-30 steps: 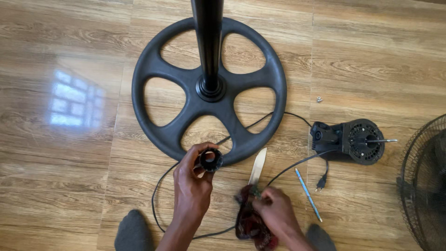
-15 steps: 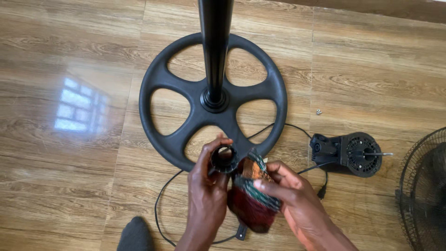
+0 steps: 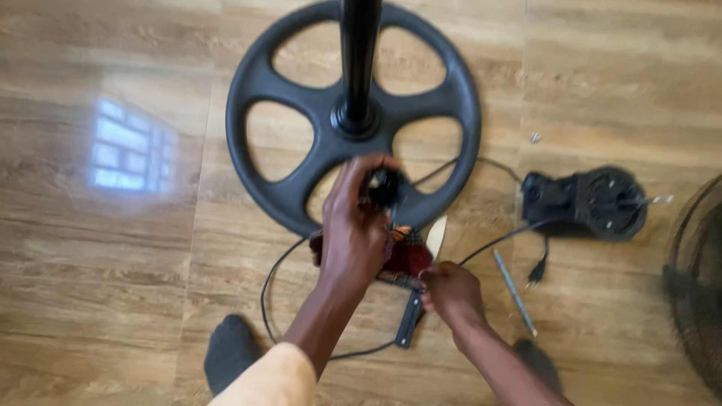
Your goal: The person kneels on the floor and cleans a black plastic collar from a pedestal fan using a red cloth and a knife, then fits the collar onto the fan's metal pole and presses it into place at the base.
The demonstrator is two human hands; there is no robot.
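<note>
My left hand (image 3: pixel 353 225) grips a small round black part (image 3: pixel 382 188) above the near rim of a black wheel-shaped fan base (image 3: pixel 259 98). My right hand (image 3: pixel 450 293) holds a red patterned cloth (image 3: pixel 406 259) lower down, just under the left hand. A knife with a pale blade (image 3: pixel 435 234) and a dark handle lies on the floor next to the right hand; whether the hand touches it I cannot tell. A black pole (image 3: pixel 359 53) rises from the hub of the base.
A black fan motor unit (image 3: pixel 594 203) lies to the right, its black cable (image 3: pixel 278 271) looping over the wooden floor to a plug (image 3: pixel 535 274). A thin screwdriver (image 3: pixel 515 293) lies beside it. A wire fan guard (image 3: pixel 696 293) sits at the right edge. My socked foot (image 3: pixel 229 353) is below.
My right hand has dropped down and away from the left, taking the cloth lower. The left hand lifted the round part higher, and the knife shows on the floor again.
</note>
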